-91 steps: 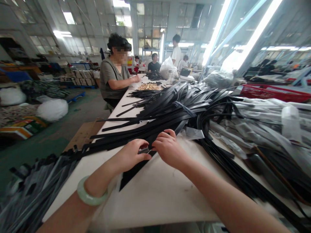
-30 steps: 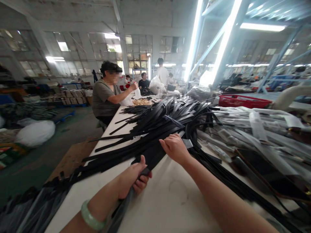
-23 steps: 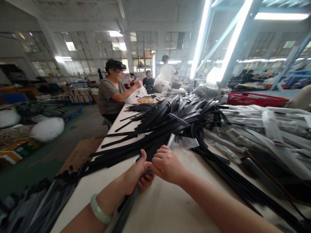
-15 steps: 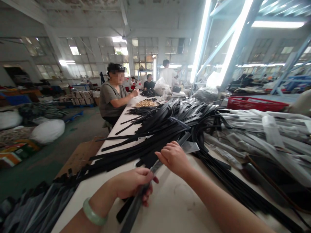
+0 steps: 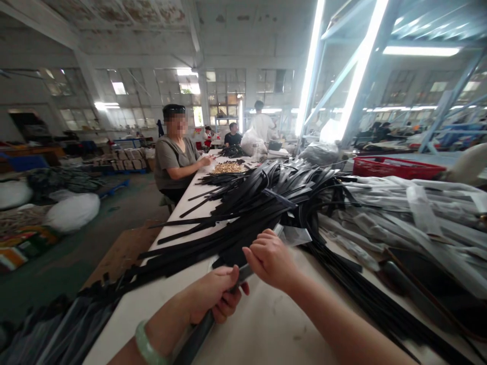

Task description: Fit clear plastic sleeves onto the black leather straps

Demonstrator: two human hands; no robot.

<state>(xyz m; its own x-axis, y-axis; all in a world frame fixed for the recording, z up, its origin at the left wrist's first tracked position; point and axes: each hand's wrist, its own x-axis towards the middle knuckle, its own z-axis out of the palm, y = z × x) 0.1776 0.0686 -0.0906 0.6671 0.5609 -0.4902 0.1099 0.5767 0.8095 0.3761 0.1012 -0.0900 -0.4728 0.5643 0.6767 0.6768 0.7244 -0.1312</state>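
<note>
My left hand [image 5: 213, 294] is closed around a long black strap [image 5: 198, 337] that seems to lie in a clear plastic sleeve. The strap's near end runs down out of view at the bottom. Farther up the same strap, my right hand [image 5: 272, 258] is a closed fist around it; the fingers hide the part inside. A clear plastic end [image 5: 297, 235] shows just beyond that fist. Both hands are above the white table [image 5: 262, 329], in front of a large heap of black straps [image 5: 243, 218].
Plastic-sleeved pieces [image 5: 380, 223] are piled on the right, near a dark flat object [image 5: 426, 284] and a red crate [image 5: 399, 167]. Gold-coloured small parts [image 5: 228, 167] lie farther up the table. A co-worker [image 5: 177, 157] sits at its left side. More sleeved straps [image 5: 64, 329] are at lower left.
My left hand has slid slightly down the strap, still holding it. My right fist stays nearly in place, a little lower. The co-worker's hands have lowered and the view has shifted slightly.
</note>
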